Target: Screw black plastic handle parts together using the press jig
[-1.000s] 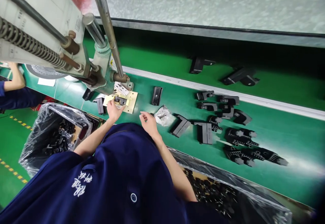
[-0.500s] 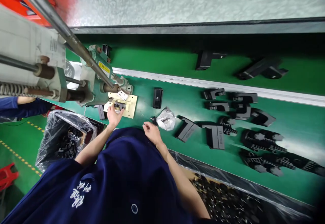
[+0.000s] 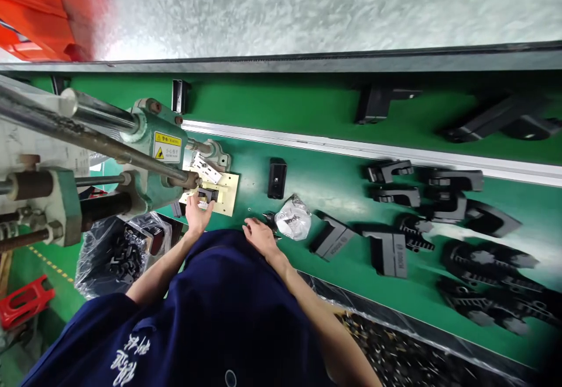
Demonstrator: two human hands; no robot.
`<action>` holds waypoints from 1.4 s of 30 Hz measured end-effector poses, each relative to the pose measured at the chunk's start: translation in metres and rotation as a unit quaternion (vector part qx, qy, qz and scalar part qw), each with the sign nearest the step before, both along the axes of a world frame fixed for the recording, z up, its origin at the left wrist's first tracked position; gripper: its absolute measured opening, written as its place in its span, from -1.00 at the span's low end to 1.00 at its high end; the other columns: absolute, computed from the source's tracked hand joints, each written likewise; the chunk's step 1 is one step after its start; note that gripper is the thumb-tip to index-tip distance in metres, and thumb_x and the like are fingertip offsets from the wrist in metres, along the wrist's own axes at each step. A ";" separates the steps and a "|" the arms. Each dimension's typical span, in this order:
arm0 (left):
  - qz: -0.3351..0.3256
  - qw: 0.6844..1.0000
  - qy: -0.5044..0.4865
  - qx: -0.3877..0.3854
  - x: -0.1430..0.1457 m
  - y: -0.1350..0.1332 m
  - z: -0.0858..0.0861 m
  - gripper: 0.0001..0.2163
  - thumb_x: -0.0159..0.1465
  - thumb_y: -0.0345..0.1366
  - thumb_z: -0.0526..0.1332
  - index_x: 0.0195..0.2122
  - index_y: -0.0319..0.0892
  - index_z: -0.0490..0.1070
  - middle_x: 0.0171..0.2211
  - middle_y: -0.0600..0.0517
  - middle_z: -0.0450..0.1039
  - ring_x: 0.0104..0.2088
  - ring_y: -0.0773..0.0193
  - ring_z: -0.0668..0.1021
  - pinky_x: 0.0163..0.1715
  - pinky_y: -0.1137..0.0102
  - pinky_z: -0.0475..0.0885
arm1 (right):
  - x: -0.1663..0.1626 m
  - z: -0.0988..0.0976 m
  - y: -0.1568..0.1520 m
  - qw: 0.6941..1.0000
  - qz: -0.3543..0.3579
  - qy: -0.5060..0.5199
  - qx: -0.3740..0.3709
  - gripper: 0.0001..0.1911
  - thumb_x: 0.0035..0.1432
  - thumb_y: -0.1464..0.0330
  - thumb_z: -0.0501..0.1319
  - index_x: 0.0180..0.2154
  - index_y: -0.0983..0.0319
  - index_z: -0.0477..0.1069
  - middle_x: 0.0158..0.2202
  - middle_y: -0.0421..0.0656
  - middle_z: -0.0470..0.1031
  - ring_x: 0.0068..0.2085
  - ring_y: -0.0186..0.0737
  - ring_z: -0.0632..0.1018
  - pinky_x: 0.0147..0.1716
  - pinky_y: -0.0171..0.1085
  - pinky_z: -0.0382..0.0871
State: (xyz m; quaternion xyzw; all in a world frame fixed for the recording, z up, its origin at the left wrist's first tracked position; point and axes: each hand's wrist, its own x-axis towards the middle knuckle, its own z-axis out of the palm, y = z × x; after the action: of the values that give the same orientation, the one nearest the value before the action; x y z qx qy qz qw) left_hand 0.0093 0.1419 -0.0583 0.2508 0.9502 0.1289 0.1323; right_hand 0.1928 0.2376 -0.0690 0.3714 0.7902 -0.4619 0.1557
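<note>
My left hand (image 3: 198, 216) is at the cream fixture plate (image 3: 228, 195) under the hand press. Its thumb and fingers are closed around a small black plastic part (image 3: 209, 194) lying in the fixture. The green press (image 3: 153, 158) stands over it, its long metal lever reaching across the plate. My right hand (image 3: 260, 236) rests at the bench's front edge, fingers loosely bent, with nothing seen in it. Just right of it lies a clear plastic bag (image 3: 295, 218) of small parts. A black hollow housing (image 3: 277, 178) stands behind the bag.
Grey-and-black housings (image 3: 389, 253) and several black moulded parts (image 3: 397, 195) cover the bench's right side. A plastic-lined bin (image 3: 118, 252) of black parts is at lower left, another box of parts (image 3: 395, 346) below the bench. A red stool (image 3: 27, 302) stands on the floor.
The view has shifted, and the press now looks larger and further left. My left hand stays at the part in the fixture; my right hand stays near the bag, its fingers slightly shifted.
</note>
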 end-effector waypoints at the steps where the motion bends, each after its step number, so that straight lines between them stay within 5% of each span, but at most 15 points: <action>1: 0.001 1.000 -0.002 0.001 0.000 0.000 0.000 -0.62 0.15 -0.12 0.22 -0.07 -0.20 0.27 -0.24 -0.08 0.37 -0.17 0.13 0.47 -0.06 0.22 0.39 | -0.002 0.000 0.001 1.000 0.008 -0.003 -0.002 -0.79 0.23 0.38 0.08 -0.16 0.20 0.44 -0.23 -0.11 0.52 -0.15 -0.22 0.53 -0.11 -0.34 0.32; 10: -0.007 0.998 -0.062 0.024 0.003 -0.001 -0.003 -0.90 0.18 -0.24 0.18 -0.41 -0.13 0.30 -0.44 0.02 0.35 -0.34 0.24 0.48 -0.24 0.34 0.43 | -0.016 0.001 0.005 0.999 0.046 -0.021 0.000 -0.78 0.24 0.36 0.07 -0.12 0.18 0.43 -0.23 -0.11 0.52 -0.15 -0.22 0.53 -0.11 -0.33 0.33; 25: 0.050 0.965 -0.200 0.163 0.011 -0.045 0.010 -0.77 0.17 -0.17 0.10 -0.29 -0.22 0.39 -0.55 0.07 0.35 -0.51 0.32 0.44 -0.46 0.43 0.40 | -0.039 -0.014 -0.005 0.985 0.020 -0.132 0.109 -0.65 0.20 0.61 -0.05 -0.02 0.41 0.34 -0.02 0.17 0.38 -0.09 -0.09 0.52 -0.10 -0.21 0.39; 33: 0.100 0.939 -0.260 0.203 0.009 -0.087 0.005 -0.67 0.09 -0.09 0.14 -0.28 -0.25 0.42 -0.49 0.02 0.42 -0.46 0.29 0.47 -0.39 0.39 0.43 | -0.045 -0.029 -0.010 0.979 0.018 -0.144 0.146 -0.78 0.27 0.37 0.13 -0.09 0.36 0.38 -0.02 -0.02 0.41 -0.06 -0.20 0.48 -0.03 -0.12 0.39; 42: 0.147 0.912 -0.309 0.228 0.014 -0.120 0.003 -0.57 -0.01 -0.02 0.20 -0.26 -0.28 0.43 -0.48 0.00 0.43 -0.46 0.23 0.49 -0.35 0.31 0.44 | -0.032 -0.037 -0.024 0.973 0.008 -0.121 0.198 -0.78 0.26 0.33 0.14 -0.10 0.31 0.37 -0.06 -0.08 0.42 -0.09 -0.22 0.48 -0.07 -0.13 0.41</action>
State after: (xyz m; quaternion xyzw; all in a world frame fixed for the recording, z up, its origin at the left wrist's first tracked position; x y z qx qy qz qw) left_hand 0.0231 0.0217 -0.0549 0.0796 0.8330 0.4308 0.3380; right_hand 0.1610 0.2134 -0.1063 0.4415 0.8442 -0.2469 0.1776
